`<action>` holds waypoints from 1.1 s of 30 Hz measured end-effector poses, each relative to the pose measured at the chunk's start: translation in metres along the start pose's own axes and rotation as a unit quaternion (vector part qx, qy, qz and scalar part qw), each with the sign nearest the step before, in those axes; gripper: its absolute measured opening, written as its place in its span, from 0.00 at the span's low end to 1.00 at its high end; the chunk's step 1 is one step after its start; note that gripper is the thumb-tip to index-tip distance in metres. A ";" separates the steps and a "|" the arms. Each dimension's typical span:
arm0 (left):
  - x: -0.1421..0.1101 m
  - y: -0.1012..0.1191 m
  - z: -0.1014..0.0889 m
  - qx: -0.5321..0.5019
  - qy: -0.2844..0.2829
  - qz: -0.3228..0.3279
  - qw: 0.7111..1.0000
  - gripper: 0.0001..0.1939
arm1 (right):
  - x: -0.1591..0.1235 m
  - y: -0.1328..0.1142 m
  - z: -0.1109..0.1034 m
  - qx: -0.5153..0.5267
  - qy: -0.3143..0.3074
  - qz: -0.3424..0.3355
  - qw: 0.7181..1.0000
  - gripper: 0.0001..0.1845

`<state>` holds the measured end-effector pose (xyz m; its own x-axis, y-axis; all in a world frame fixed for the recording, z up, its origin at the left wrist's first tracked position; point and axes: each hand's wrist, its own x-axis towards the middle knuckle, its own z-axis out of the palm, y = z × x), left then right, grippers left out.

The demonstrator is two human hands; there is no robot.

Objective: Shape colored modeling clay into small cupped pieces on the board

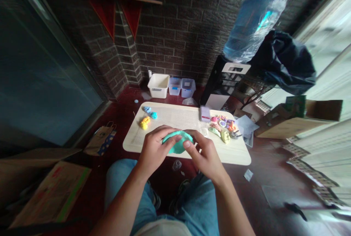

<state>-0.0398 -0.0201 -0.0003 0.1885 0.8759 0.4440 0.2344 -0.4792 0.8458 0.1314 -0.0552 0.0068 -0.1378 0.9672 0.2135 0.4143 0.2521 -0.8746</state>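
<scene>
A flattened piece of green modelling clay (pixel 178 147) is held up between my two hands, above the near edge of the low table (pixel 175 113). My left hand (pixel 157 144) grips its left side, thumb on the near face and fingers behind. On the right side, my right hand (pixel 204 152) pinches it the same way. Blue clay lumps (pixel 150 112) and a yellow clay lump (pixel 145 122) lie at the table's left end. Toward the right end sit several small coloured clay pieces (pixel 222 122) and a pale yellow lump (pixel 225 136).
A phone-like flat object (pixel 205 113) lies at the table's back edge. Behind stand a white bin (pixel 159 86) and two clear bins (pixel 188 87). A water dispenser (pixel 219 82) is at the back right. Cardboard boxes (pixel 298 117) stand right, a paper bag (pixel 100 140) left.
</scene>
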 end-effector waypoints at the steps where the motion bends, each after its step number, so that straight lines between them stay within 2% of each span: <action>1: 0.000 0.000 -0.001 0.007 0.006 0.008 1.000 0.05 | 0.000 -0.001 -0.001 0.006 -0.002 -0.004 1.000 0.17; 6: 0.000 0.004 -0.002 0.042 0.015 0.037 0.998 0.04 | 0.003 -0.002 0.001 0.001 0.025 -0.037 0.999 0.11; 10: -0.001 0.004 0.000 0.059 0.006 0.033 0.998 0.06 | 0.003 -0.002 0.003 -0.052 0.054 -0.056 0.996 0.10; 12: -0.001 0.003 -0.001 0.055 -0.003 0.025 0.998 0.06 | 0.003 -0.001 0.003 -0.045 0.053 -0.049 0.996 0.10; 14: -0.002 0.001 -0.003 0.040 -0.020 0.009 0.999 0.08 | 0.003 0.000 0.002 -0.026 0.034 -0.038 0.998 0.11; 17: -0.005 0.000 -0.007 -0.011 -0.033 -0.047 0.998 0.18 | 0.003 0.001 0.001 -0.032 -0.003 -0.039 0.999 0.11; 19: -0.007 0.000 -0.008 -0.058 -0.028 -0.085 0.994 0.23 | 0.003 0.001 0.001 -0.048 0.006 -0.039 0.998 0.11; 21: -0.010 0.000 -0.007 -0.081 -0.023 -0.101 0.991 0.22 | 0.003 0.002 0.002 -0.055 0.043 -0.033 0.997 0.13; 24: -0.011 0.001 -0.006 -0.028 0.004 -0.081 0.996 0.14 | 0.003 0.001 0.004 -0.042 0.069 -0.019 0.997 0.16; 28: -0.011 0.000 -0.004 0.079 0.051 -0.015 0.995 0.10 | 0.004 0.000 0.004 0.012 0.029 0.015 0.999 0.14; 33: -0.011 0.001 0.001 0.140 0.068 0.061 0.986 0.08 | 0.005 0.000 0.007 -0.043 0.052 -0.035 0.997 0.13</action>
<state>-0.0409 -0.0300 -0.0040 0.1066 0.8012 0.5889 0.4755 -0.5612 0.6775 0.1245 -0.0501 0.0047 -0.0770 0.9440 0.3209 0.4827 0.3169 -0.8165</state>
